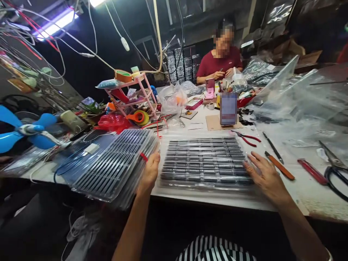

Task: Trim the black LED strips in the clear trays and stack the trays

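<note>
A clear plastic tray [202, 163] holding rows of dark, comb-like strips lies flat in front of me, slightly blurred. My right hand [263, 175] is at its right edge, fingers spread, fingertips touching the rim. My left hand [150, 172] is between this tray and a tilted stack of similar trays [111, 163] on the left. It lies against the stack's right edge, beside a small red strip [144, 156]. Its fingers are mostly hidden, so I cannot tell if it grips the stack. The stack juts past the table's front edge.
Right of the tray lie red-handled pliers [248, 138], an orange-handled knife [280, 166], a red cutter [312, 171] and scissors [335, 170]. A blue fan [29, 128] is at far left. Behind stand a pink rack [133, 94] and a phone [228, 108]. A co-worker [219, 65] sits opposite.
</note>
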Tool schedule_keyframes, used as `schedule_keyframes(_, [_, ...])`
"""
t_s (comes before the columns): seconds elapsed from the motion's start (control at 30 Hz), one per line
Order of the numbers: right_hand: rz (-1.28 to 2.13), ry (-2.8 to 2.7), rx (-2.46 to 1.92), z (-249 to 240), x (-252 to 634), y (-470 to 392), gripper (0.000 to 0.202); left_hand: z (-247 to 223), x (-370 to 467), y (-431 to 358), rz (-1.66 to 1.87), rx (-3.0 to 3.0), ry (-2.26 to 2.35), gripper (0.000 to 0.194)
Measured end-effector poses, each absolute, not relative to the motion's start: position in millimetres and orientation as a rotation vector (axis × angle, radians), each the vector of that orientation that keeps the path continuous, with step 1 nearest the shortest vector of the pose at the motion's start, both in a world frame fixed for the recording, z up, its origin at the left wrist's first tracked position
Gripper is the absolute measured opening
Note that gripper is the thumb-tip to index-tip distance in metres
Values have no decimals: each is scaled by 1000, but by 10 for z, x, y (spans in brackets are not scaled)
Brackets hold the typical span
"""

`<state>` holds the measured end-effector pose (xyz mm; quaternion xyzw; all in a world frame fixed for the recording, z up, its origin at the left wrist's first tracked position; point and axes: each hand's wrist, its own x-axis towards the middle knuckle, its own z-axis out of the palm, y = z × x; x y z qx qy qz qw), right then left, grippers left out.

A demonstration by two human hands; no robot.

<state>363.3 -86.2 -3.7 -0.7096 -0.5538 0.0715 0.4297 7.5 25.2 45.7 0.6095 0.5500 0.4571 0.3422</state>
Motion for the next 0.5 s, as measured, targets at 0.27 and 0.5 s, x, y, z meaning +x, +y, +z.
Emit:
schedule_keyframes(0.27, [235,-1081,-1341,719,3166,-1109,35,935,310,-300,1760,1329,945,18])
schedule_keyframes(0.5, [2115,-961,-185,817,1896,-1325,74,614,1168,-522,2029,1530,709,19])
